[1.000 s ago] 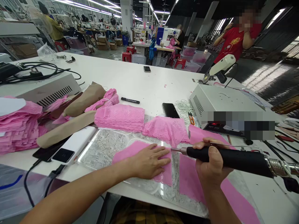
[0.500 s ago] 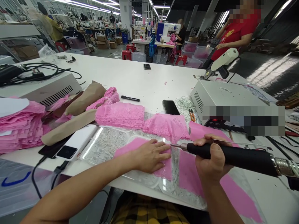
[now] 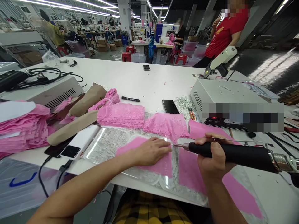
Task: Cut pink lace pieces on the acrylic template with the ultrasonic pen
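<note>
My left hand (image 3: 150, 151) lies flat, fingers stretched out, on a pink lace piece (image 3: 161, 166) spread over a glass plate (image 3: 105, 146) at the table's near edge. My right hand (image 3: 213, 160) is wrapped round the black handle of a cutting tool (image 3: 233, 153). The tool's thin metal tip (image 3: 178, 145) points left and sits just beside my left fingertips, at the lace's edge. A long pink strip (image 3: 235, 193) runs under my right forearm towards the right.
Stacks of pink lace (image 3: 121, 115) lie behind the plate and at the far left (image 3: 21, 130). A white power bank (image 3: 78, 142), black phone (image 3: 170, 106), marker (image 3: 130, 99), small scissors (image 3: 191, 114) and two grey machine boxes (image 3: 217, 96) stand around. A person in red (image 3: 221, 31) stands beyond the table.
The tool tip and my right hand have crept slightly towards me along the lace edge. My left hand stays flat on the lace. The person in red has shifted an arm.
</note>
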A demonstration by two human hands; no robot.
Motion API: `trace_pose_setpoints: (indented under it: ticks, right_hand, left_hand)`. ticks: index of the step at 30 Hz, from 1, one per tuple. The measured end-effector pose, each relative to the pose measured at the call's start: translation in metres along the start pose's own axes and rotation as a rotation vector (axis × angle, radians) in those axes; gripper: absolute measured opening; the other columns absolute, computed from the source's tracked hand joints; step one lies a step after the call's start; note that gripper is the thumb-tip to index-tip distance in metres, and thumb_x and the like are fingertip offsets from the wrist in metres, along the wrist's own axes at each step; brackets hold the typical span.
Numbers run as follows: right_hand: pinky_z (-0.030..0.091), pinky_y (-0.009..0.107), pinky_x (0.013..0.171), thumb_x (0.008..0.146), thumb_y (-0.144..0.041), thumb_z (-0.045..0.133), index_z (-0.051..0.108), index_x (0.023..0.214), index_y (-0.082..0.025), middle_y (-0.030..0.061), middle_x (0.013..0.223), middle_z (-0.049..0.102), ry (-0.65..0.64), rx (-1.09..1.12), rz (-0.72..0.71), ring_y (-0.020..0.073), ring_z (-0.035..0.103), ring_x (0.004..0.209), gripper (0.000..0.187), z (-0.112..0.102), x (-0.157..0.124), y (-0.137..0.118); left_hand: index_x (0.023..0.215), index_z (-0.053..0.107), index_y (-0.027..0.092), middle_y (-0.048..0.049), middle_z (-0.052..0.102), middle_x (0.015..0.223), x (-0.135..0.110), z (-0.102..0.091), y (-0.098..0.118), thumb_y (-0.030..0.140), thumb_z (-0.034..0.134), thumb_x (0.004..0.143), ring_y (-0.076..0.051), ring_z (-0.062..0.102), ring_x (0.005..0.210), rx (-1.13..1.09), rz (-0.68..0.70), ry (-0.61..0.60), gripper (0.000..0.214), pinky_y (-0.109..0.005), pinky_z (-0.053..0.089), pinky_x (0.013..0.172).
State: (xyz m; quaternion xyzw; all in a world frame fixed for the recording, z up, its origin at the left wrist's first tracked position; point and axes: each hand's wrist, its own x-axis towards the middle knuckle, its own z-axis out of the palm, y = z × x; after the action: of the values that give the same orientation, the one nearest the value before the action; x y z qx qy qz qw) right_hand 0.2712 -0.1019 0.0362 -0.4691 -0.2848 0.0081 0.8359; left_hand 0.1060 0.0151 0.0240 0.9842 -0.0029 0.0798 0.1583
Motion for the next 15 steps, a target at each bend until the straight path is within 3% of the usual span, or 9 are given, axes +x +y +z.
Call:
trace_pose_setpoints:
  ticks: [5, 11, 15]
  right_hand:
    - [0.051, 0.033, 0.054, 0.072, -0.028, 0.064, 0.063, 0.083, -0.016, 0.0016, 0.08, 0.062, 0.032, 0.011, 0.054, 0.0131, 0.058, 0.053, 0.017, -0.001, -0.001, -0.004]
    - [0.051, 0.033, 0.057, 0.073, -0.029, 0.066, 0.064, 0.087, -0.017, 0.0012, 0.081, 0.063, 0.014, 0.103, 0.109, 0.013, 0.059, 0.057, 0.018, -0.001, -0.008, -0.003]
    - [0.051, 0.034, 0.063, 0.078, -0.03, 0.067, 0.065, 0.091, -0.019, 0.0, 0.074, 0.063, -0.058, 0.087, 0.147, 0.0144, 0.059, 0.061, 0.017, -0.002, -0.011, 0.0]
  left_hand:
    - [0.106, 0.071, 0.014, -0.0095, 0.068, 0.106, 0.025, -0.002, -0.009, 0.008, 0.043, 0.096, -0.021, 0.063, 0.1, -0.107, -0.285, 0.062, 0.03, -0.033, 0.051, 0.087]
    - [0.097, 0.074, 0.017, -0.0053, 0.067, 0.098, 0.052, -0.005, -0.02, 0.011, 0.059, 0.088, -0.017, 0.064, 0.088, -0.137, -0.289, -0.066, 0.018, -0.024, 0.049, 0.076]
    - [0.096, 0.073, 0.017, -0.0052, 0.066, 0.096, 0.06, -0.008, -0.022, 0.013, 0.065, 0.084, -0.017, 0.063, 0.09, -0.146, -0.25, -0.149, 0.015, -0.024, 0.048, 0.079]
